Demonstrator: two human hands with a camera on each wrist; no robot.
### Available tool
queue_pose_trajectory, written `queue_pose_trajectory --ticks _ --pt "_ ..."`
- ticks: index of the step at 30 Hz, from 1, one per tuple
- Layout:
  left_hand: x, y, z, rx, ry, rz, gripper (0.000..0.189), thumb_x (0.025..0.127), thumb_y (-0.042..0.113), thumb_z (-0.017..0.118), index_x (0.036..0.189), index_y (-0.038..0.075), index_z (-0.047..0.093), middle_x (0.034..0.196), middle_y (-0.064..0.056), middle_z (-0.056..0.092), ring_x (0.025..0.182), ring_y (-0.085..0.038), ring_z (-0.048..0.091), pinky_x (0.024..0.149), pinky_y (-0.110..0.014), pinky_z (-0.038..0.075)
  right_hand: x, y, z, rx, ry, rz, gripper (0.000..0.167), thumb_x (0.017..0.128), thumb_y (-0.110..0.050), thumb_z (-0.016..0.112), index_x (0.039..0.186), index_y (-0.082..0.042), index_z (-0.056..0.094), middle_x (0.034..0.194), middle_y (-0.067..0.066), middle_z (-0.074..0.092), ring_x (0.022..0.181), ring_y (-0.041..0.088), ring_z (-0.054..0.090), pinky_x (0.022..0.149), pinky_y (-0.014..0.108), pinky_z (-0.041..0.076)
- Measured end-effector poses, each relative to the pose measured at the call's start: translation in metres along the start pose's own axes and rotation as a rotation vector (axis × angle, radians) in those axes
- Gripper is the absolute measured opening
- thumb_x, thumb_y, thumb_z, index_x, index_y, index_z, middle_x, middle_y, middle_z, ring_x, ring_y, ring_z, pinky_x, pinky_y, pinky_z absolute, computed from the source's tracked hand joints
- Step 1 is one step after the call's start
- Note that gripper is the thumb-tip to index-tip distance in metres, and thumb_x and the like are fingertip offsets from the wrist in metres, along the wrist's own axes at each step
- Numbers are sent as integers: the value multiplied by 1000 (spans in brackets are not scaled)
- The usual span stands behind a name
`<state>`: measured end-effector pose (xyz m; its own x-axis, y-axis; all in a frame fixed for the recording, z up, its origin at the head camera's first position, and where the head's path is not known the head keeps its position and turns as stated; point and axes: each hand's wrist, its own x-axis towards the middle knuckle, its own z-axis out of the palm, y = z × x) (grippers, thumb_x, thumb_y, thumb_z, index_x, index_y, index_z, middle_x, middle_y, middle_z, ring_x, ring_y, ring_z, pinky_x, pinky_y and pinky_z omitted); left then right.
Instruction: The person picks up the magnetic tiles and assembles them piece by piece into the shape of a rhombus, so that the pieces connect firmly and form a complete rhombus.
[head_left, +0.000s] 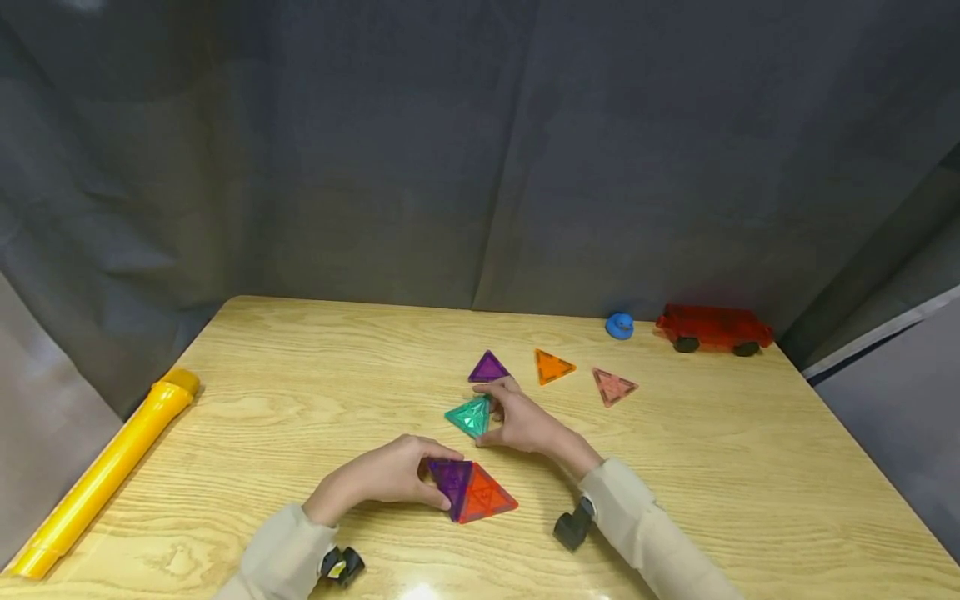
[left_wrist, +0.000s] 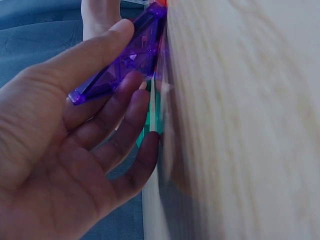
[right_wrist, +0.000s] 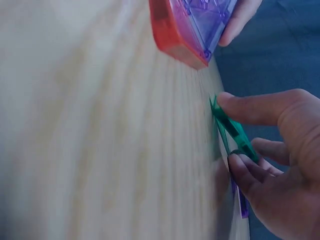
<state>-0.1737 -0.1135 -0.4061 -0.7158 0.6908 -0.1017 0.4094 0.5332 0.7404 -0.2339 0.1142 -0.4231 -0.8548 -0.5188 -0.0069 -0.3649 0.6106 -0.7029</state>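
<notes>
My left hand (head_left: 390,472) pinches a translucent purple triangular magnetic tile (head_left: 448,478) between thumb and fingers. A red-orange triangular tile (head_left: 486,497) adjoins its right side, edge to edge. In the left wrist view the purple tile (left_wrist: 131,64) stands tilted above the wood, its lower fingers loosely curled beneath. Further back, my right hand (head_left: 527,421) grips a green triangular tile (head_left: 468,416) by its right side. The right wrist view shows the green tile (right_wrist: 236,131) tilted, one edge near the tabletop, between thumb and fingers.
Behind the right hand lie a purple triangle (head_left: 488,367), an orange triangle (head_left: 552,367) and a pink triangle (head_left: 613,387). A blue rubber duck (head_left: 619,326) and a red wheeled car base (head_left: 716,327) sit at the back right. A yellow tube (head_left: 108,475) lies along the left edge.
</notes>
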Motion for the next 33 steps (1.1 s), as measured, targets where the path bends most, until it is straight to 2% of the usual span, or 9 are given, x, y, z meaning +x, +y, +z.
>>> queue_pose_trajectory --ticks 2,5,10,13,18,21,25,30,33 --pt "0 0 0 -2 1 0 57 77 24 80 127 4 61 112 -8 65 76 -9 52 65 -20 44 -2 0 0 20 7 1 73 75 -5 80 138 2 44 106 10 40 88 16 46 77 27 45" --pt "0 -1 1 -9 1 1 57 77 24 80 127 3 60 110 -7 65 74 -8 51 63 -20 44 -6 1 0 72 16 13 72 74 0 79 136 4 44 103 11 40 83 15 49 72 25 47" --pt "0 -2 1 -10 4 -6 58 77 24 80 127 4 60 111 -7 65 75 -8 51 64 -20 44 -13 7 -1 220 -5 36 70 75 7 75 135 4 37 92 13 51 72 15 53 65 25 47" --pt "0 -2 1 -11 4 -15 57 77 24 80 128 4 60 112 -7 65 76 -9 51 65 -21 44 -18 11 -2 277 -16 27 69 76 9 73 133 2 33 85 12 52 70 16 53 63 26 47" --pt "0 0 1 -19 0 -19 57 78 23 80 127 4 60 113 -8 65 76 -10 51 65 -21 43 -26 17 -4 325 -35 -20 66 80 11 68 132 1 29 81 9 42 71 17 44 62 24 43" --pt "0 1 1 -18 -2 -15 57 78 23 79 128 3 60 113 -9 65 76 -10 50 65 -21 43 -31 19 -5 351 -42 -29 60 84 9 63 131 1 27 78 6 36 70 16 40 61 22 39" --pt "0 1 1 -18 -5 -16 56 79 22 79 128 3 59 113 -9 64 77 -11 51 65 -21 43 -37 19 -6 403 -43 -1 46 92 2 56 128 1 27 77 3 35 67 14 38 60 22 36" --pt "0 2 0 -34 -7 -24 55 80 21 78 128 3 59 112 -9 64 80 -12 52 68 -22 44 -47 13 -4 513 -52 29 33 98 -3 47 125 5 29 77 4 44 67 15 45 63 24 44" --pt "-1 3 -1 -51 -6 -28 55 80 20 77 129 3 59 113 -10 64 81 -11 53 70 -23 45 -53 9 -4 519 -50 21 31 98 -4 47 123 6 31 78 5 47 69 16 51 65 27 48"
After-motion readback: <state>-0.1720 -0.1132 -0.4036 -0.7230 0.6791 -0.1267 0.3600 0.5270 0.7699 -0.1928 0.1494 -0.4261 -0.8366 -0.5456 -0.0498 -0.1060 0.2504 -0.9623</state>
